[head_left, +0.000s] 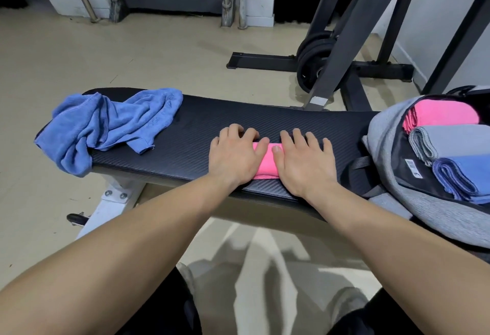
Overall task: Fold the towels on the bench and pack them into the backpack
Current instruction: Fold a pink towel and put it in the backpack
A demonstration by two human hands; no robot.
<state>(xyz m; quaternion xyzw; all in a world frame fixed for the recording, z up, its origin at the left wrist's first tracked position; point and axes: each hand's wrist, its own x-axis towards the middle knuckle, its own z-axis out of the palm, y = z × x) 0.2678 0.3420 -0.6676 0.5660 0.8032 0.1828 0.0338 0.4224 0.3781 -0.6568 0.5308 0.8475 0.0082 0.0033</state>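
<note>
On the padded tabletop (185, 120), head view: left hand (233, 159) and right hand (305, 165) flat, fingers (297, 138) spread, pressing the folded pink towel (265, 161) near the front edge, gripping nothing. Next, likely: lift and carry right into the open grey backpack (384, 128) beside three packed towels; clear path. Crumpled blue towel (106, 122) overhanging the left end, unfolded.

Bench (201, 128) bears blue towel (106, 122), pink towel (265, 162), backpack (384, 133).

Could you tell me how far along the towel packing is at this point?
Done: three folded towels, pink, grey and blue, sit in the open backpack. In hand: the left hand and right hand press a folded pink towel flat on the bench. Left: the crumpled blue towel is unfolded.
</note>
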